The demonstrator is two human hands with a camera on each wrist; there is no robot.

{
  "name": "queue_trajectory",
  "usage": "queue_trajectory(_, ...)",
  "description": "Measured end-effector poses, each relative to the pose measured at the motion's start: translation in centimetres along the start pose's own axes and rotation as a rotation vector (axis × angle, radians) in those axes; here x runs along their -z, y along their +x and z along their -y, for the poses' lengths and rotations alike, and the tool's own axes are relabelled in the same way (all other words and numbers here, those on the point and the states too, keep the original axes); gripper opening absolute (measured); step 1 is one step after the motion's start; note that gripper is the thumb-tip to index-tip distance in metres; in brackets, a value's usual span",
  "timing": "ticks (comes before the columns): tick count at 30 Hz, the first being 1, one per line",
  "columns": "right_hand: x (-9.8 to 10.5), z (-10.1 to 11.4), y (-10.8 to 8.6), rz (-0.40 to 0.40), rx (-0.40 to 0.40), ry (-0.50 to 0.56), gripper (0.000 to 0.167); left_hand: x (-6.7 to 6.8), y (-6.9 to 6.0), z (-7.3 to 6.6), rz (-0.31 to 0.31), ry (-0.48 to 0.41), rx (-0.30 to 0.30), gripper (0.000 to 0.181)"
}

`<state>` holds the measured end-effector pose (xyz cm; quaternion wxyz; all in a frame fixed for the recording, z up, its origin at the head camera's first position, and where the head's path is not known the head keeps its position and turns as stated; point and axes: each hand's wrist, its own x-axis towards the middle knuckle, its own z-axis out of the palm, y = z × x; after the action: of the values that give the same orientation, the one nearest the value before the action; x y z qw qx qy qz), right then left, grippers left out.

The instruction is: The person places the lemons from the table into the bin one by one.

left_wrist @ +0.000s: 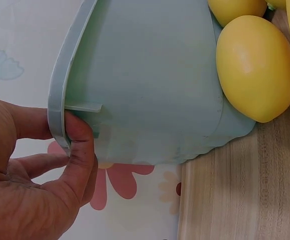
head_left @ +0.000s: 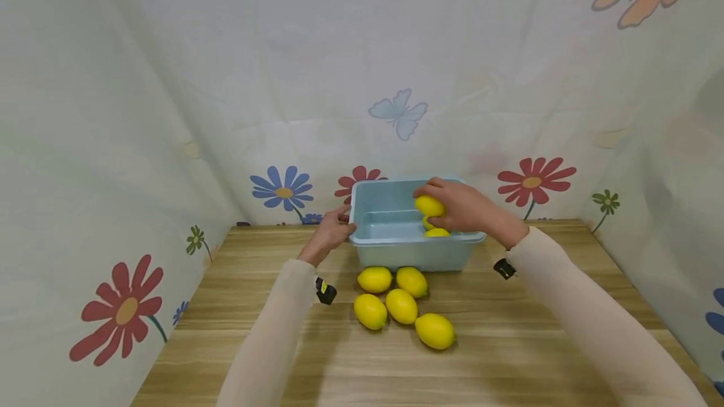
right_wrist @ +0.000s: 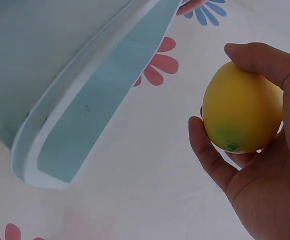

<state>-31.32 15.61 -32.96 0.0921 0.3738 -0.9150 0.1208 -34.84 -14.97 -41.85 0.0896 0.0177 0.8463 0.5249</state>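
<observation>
A light blue plastic bin stands on the wooden table near the back. My left hand grips its left rim, and the left wrist view shows thumb and fingers pinching the bin's edge. My right hand holds a lemon over the bin's right part. In the right wrist view my fingers and thumb curl round that lemon. Below it, other lemons lie inside the bin at the right, partly hidden by the hand and the front rim.
Several lemons lie on the table just in front of the bin, the rearmost close to its front wall. A patterned cloth with flowers and butterflies hangs behind the table and on both sides.
</observation>
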Motion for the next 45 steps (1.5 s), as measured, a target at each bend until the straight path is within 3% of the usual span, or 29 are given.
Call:
queue_trajectory(22,0.4,-1.7,3.8,0.123,-0.136,0.037,0.052,-0.1,-0.1,0.0,-0.02,0.028,-0.012,0.063)
queue_trajectory(34,-0.4,-2.3,6.0,0.211,-0.187,0.078,0.053,-0.1,0.1,0.2,0.008,0.004,-0.009,0.062)
queue_trajectory(45,-1.2,-3.8,7.3,0.284,-0.27,0.147,0.058,-0.1,0.0,0.1,-0.019,0.027,-0.021,0.062)
